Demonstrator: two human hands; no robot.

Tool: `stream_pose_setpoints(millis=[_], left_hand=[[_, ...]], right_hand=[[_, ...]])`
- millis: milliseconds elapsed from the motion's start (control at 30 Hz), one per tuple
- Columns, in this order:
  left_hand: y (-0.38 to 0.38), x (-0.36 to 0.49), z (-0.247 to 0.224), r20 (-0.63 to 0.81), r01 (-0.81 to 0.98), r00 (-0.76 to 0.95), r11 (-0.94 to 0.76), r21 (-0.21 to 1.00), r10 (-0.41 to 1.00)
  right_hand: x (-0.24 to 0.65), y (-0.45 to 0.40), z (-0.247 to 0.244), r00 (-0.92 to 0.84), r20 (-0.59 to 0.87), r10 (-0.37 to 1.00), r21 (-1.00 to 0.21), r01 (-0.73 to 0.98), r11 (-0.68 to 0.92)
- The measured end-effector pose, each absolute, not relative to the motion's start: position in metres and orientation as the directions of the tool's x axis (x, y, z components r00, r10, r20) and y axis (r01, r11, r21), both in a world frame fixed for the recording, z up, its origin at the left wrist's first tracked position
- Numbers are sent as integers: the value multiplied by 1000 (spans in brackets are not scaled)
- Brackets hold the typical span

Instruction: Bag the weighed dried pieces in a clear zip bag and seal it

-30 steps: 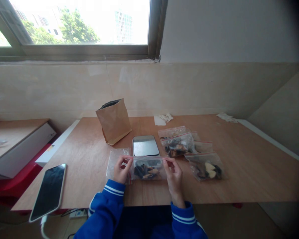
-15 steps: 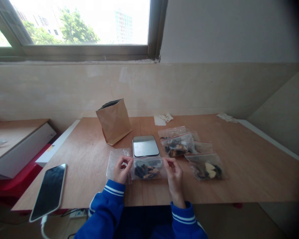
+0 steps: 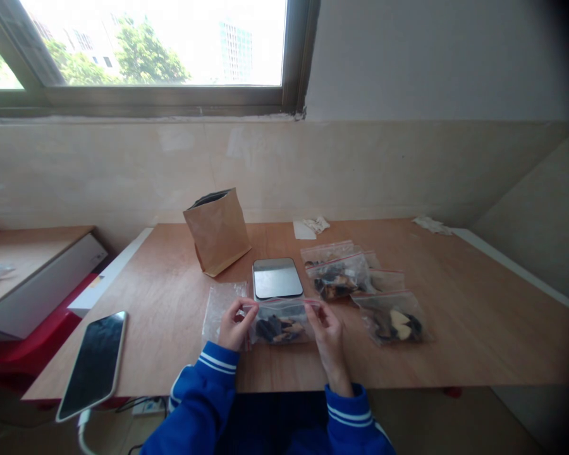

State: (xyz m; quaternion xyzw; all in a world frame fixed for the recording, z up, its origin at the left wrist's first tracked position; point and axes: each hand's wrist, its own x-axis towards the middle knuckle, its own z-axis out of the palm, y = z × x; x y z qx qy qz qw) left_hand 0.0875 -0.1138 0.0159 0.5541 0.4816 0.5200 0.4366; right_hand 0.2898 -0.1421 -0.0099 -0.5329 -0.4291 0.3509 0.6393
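Note:
Between my hands is a clear zip bag (image 3: 282, 325) with dark and tan dried pieces inside. My left hand (image 3: 237, 323) pinches its upper left corner between thumb and fingers. At the upper right, my right hand (image 3: 328, 332) grips the zip edge the same way. Just behind the bag sits a flat digital scale (image 3: 277, 278) with a shiny top. Beside my left hand lies a clear plastic bag (image 3: 217, 309), partly hidden by that hand. To the right, another filled zip bag (image 3: 392, 321) lies flat, holding dark and pale yellow pieces.
A brown paper bag (image 3: 218, 234) stands upright, its top open, behind the scale's left. Several filled zip bags (image 3: 339, 278) are piled right of the scale. A phone (image 3: 93, 363) with a cable overhangs the table's left front edge. Crumpled tissue (image 3: 317, 224) lies near the wall.
Both hands have shifted slightly inward along the zip bag's top edge, the left one to the right and the right one to the left. The other things stay put.

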Motion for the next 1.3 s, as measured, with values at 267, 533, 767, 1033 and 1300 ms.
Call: stream_pose_setpoints(millis=[267,533,767,1033,1300], left_hand=[[-114,85,12,177,129,-39,-171,977,983],[-114,87,14,188,158,-65,-176,972,980],[-114,87,14,187,171,-67,-173,970,980],[-116,88,18,185,60,12,-186,981,983],[-115,88,14,172,124,112,-185,975,979]], right_hand=[[289,-141,-10,397,225,890,-974,68,216],[290,-139,-12,417,278,865,-961,127,247],[290,-139,-12,416,290,862,-957,144,252],[290,-142,-11,339,211,917,-975,13,220],[287,-144,-7,270,163,949,-982,-50,183]])
